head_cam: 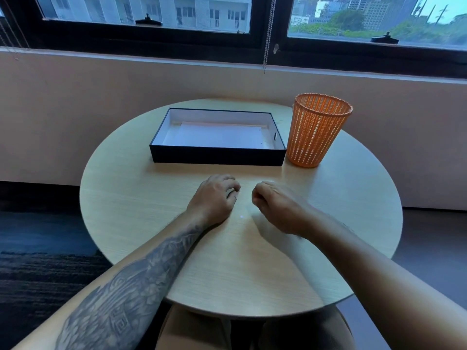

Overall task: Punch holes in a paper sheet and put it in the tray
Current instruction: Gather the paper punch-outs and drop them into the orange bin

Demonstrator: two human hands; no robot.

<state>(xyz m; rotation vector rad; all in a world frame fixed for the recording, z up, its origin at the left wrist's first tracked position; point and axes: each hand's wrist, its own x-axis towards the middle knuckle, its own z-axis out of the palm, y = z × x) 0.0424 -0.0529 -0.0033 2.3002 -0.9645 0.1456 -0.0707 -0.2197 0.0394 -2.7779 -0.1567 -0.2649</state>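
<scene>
1. Round pale-wood table [131, 198] fills the near ground. A person sits at it with both forearms laid across the top, the left one tattooed
2. Left hand [214, 195] rests on the wood near the table's middle, fingers loosely curled under, clamped on nothing. Right hand [273, 200] lies just beside it, not touching, fingers folded loosely toward the palm, likewise empty
3. Beyond the hands and apart from them: black tray [217, 155] with a white inside, long side toward the person. Paper sheet [217, 136] lies flat on the tray floor, within the walls. Two small dark dots near its right edge read as punched holes, though too small to be sure
4. Handling, judged: a single sheet, so very light, limp, quick to crease, and weakest at the holes. Lying flat on the floor it offers no edge to grab. Best to raise a corner with a fingertip, or slide it against a wall, then pinch an unpunched edge and use both hands to stop it sagging
5. Orange mesh basket [316, 132] stands upright just right of the tray. Cannot tell whether the two touch. No hole punch in sight
6. Farthest: plain wall [75, 109], then a dark-framed window [151, 11] with buildings and trees outside
</scene>
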